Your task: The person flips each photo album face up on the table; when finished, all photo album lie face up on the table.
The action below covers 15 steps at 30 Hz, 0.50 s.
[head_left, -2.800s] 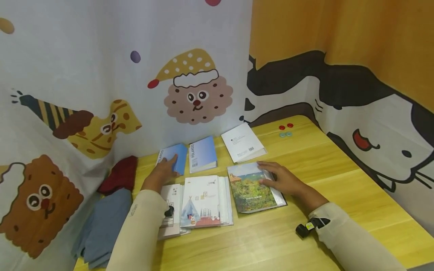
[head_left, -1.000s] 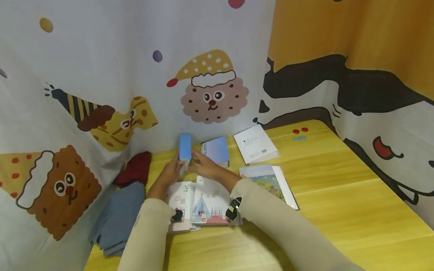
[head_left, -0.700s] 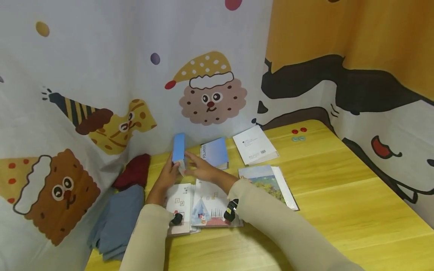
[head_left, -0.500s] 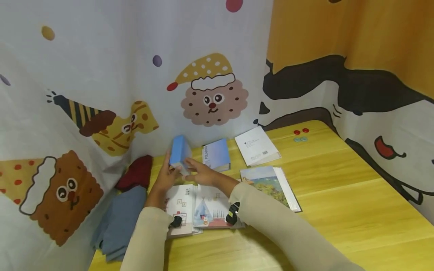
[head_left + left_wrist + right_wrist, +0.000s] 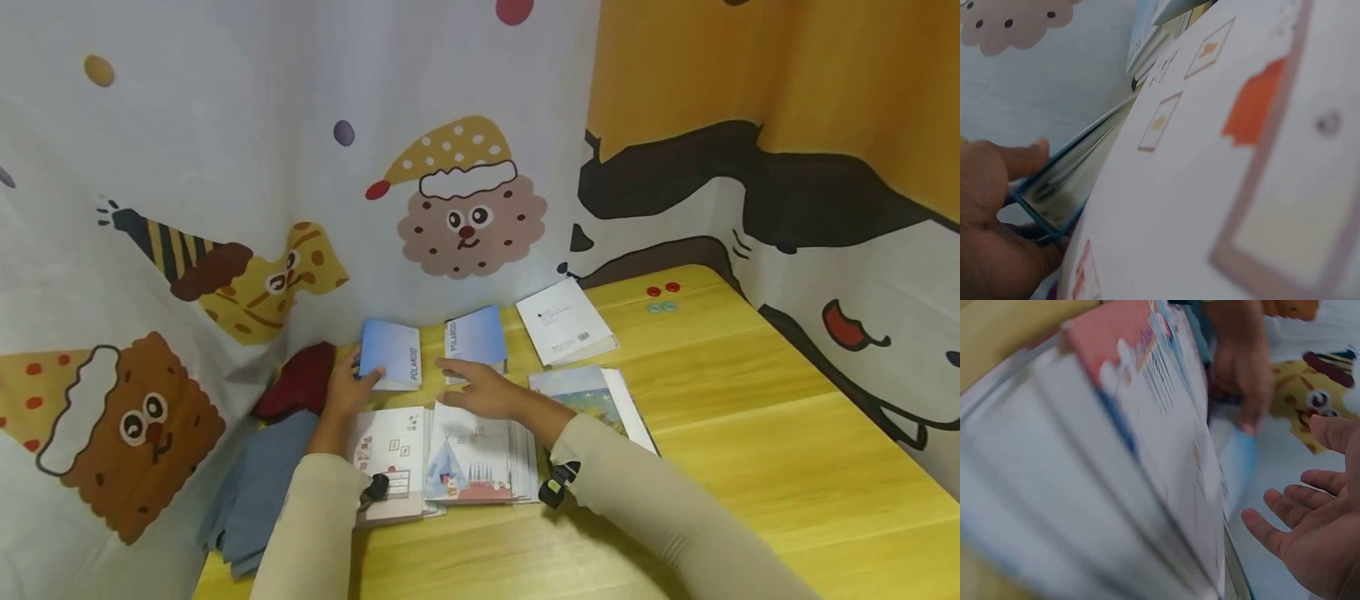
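My left hand grips a light blue Polaroid album by its left edge, cover up, low over the yellow table near the back curtain. In the left wrist view my fingers curl round the blue album's page edge, next to a white house-print book. My right hand hovers open, fingers spread, over a stack of white tent-print books. The right wrist view shows that open palm, with the left hand and the blue album beyond.
A second blue Polaroid album and a white booklet lie at the back. A landscape photo album lies to the right of the stack. Red cloth and blue cloth sit at the left edge. Small buttons lie far right.
The blue album stood upright between both hands; now it is tipped down, cover up, in the left hand alone. The right hand has let go and moved right over the stack.
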Available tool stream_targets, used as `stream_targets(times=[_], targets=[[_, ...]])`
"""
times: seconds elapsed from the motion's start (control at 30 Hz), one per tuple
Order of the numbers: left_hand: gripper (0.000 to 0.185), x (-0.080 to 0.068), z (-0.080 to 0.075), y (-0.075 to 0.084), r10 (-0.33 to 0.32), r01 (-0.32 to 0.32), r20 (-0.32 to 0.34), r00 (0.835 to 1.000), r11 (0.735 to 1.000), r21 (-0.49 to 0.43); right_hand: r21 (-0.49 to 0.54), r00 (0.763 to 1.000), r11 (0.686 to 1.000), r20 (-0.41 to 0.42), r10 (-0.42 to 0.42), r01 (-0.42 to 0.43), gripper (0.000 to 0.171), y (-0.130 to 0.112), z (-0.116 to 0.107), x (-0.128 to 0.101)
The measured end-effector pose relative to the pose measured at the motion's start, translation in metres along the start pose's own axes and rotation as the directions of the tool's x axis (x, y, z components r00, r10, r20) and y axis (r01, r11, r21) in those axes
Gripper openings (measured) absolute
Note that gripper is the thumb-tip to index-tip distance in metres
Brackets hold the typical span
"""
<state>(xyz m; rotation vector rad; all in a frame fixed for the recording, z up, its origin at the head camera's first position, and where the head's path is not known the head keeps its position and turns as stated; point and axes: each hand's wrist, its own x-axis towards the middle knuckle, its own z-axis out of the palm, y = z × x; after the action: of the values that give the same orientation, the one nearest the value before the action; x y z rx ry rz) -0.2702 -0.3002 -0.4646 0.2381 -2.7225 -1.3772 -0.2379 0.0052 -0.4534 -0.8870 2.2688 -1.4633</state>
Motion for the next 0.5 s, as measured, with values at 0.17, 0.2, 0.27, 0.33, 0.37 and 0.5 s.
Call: stream_targets(times=[0.17, 0.2, 0.27, 0.33, 0.37, 0.5], targets=[[0.078, 0.0, -0.001, -0.004, -0.06, 0.059, 0.012, 0.998, 0.996, 0.063, 0.067, 0.996, 0.998, -0.089, 0.021, -0.015, 0.067, 0.01, -0.028, -0.026], [0.078, -0.001, -0.001, -0.002, -0.062, 0.06, 0.013, 0.998, 0.994, 0.089, 0.077, 0.994, 0.997, -0.107, 0.023, -0.014, 0.066, 0.012, -0.033, -0.029], [0.078, -0.002, 0.002, 0.004, -0.029, 0.025, 0.019, 0.999, 0.985, 0.174, 0.082, 0.988, 0.996, -0.15, 0.036, -0.024, 0.065, 0.016, -0.042, -0.036], [0.077, -0.005, 0.009, 0.015, 0.026, -0.031, 0.02, 0.999, 0.964, 0.263, 0.069, 0.978, 0.996, -0.198, 0.061, -0.048, 0.066, 0.02, -0.048, -0.04], [0.076, -0.006, 0.014, 0.023, 0.069, -0.072, 0.024, 0.997, 0.95, 0.305, 0.076, 0.973, 0.995, -0.218, 0.082, -0.067, 0.066, 0.022, -0.051, -0.043], [0.07, -0.012, 0.041, 0.056, 0.212, -0.234, 0.099, 0.972, 0.902, 0.364, 0.091, 0.943, 0.986, -0.292, 0.162, -0.142, 0.068, 0.031, -0.057, -0.045]])
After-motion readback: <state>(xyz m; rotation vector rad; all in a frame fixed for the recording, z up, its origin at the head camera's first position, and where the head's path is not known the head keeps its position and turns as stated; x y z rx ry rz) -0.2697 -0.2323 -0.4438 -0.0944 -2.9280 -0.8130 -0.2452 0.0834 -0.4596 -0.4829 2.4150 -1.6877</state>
